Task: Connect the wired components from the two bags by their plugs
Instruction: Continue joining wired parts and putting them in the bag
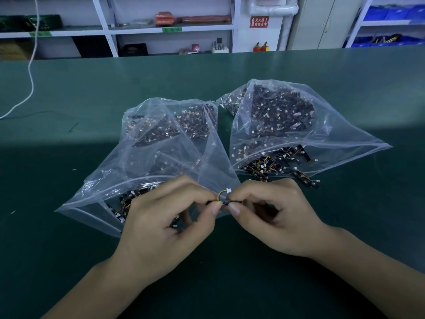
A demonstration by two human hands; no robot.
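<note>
I see my left hand (170, 217) and right hand (273, 215) pinching two small wired components (224, 200) together at 6 o'clock of the two bags (299, 134), perhaps one pair mid-joining, with both bags full, so most remains.

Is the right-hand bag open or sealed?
Open. The right bag's mouth gapes toward the person, and wired components lie spilled from it onto the green table.
</note>
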